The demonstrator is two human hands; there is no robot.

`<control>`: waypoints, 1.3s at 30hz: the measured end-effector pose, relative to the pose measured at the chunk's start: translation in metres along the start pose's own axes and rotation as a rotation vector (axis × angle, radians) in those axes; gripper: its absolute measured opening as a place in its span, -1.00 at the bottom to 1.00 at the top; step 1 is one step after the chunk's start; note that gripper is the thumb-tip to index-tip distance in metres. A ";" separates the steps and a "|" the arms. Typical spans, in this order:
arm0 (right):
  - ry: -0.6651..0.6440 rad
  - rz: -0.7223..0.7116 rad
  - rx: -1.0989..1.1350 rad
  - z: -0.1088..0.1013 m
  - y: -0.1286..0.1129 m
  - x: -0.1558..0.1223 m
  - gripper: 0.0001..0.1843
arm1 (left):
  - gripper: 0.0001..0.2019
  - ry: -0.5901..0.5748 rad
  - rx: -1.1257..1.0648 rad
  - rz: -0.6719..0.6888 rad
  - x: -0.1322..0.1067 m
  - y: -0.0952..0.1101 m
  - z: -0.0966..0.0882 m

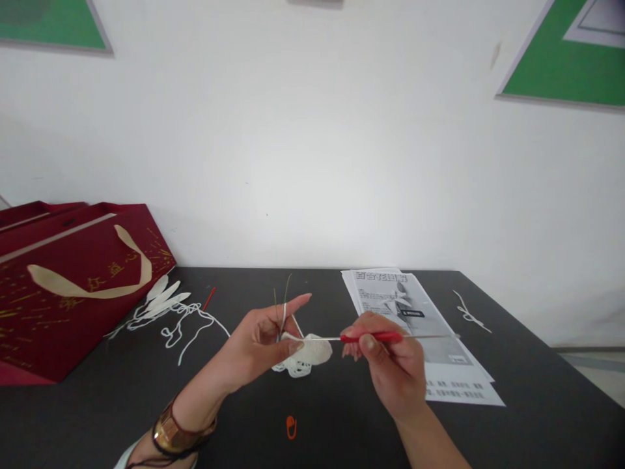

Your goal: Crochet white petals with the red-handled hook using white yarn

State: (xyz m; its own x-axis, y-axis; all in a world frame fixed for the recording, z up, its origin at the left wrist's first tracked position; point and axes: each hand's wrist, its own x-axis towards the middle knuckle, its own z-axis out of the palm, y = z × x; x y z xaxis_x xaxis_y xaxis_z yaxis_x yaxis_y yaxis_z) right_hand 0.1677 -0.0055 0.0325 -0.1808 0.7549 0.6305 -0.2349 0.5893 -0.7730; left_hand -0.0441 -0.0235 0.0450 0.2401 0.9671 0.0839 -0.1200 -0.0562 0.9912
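Note:
My left hand [261, 342] pinches a white crochet piece [315, 350] between thumb and fingers, its index finger stretched out. White yarn [294, 322] loops over that finger and runs down to the work. Two thin wires [280, 296] stick up beside the fingers. In my right hand [393, 365] is a crochet hook [374, 337] with a red grip, held level. Its metal shaft points left and its tip meets the top edge of the crochet piece, near my left thumb. Lacy white loops hang below the piece; whether they belong to it I cannot tell.
At left, a dark red gift bag [92, 280] lies beside white crocheted petals [161, 299], tangled yarn [185, 319] and a red stick [209, 298]. An orange stitch marker [291, 427] lies in front. Printed sheets [469, 391] and a yarn scrap [469, 316] are at right on the black table [527, 391].

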 end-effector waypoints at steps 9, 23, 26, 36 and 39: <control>0.199 0.379 0.513 0.008 0.009 0.012 -0.78 | -0.66 -0.044 -0.077 -0.038 -0.003 0.004 0.005; 0.314 0.726 0.657 0.024 0.014 0.013 -0.76 | -0.58 0.202 0.020 0.188 -0.003 -0.006 0.019; 0.317 0.742 0.681 0.026 0.015 0.010 -0.77 | -0.56 0.296 -0.056 0.136 -0.002 -0.014 0.022; 0.356 0.790 0.722 0.033 0.021 0.004 -0.74 | -0.51 0.406 -0.190 0.139 0.002 -0.026 0.027; 0.347 0.738 0.666 0.035 0.020 0.003 -0.74 | -0.55 0.463 -0.101 0.192 0.002 -0.025 0.028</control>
State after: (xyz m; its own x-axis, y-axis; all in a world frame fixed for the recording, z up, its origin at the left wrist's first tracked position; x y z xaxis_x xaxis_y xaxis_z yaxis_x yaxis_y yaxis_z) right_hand 0.1293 -0.0018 0.0212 -0.2342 0.9651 -0.1176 -0.6741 -0.2483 -0.6956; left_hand -0.0135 -0.0271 0.0228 -0.2446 0.9514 0.1871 -0.2179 -0.2420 0.9455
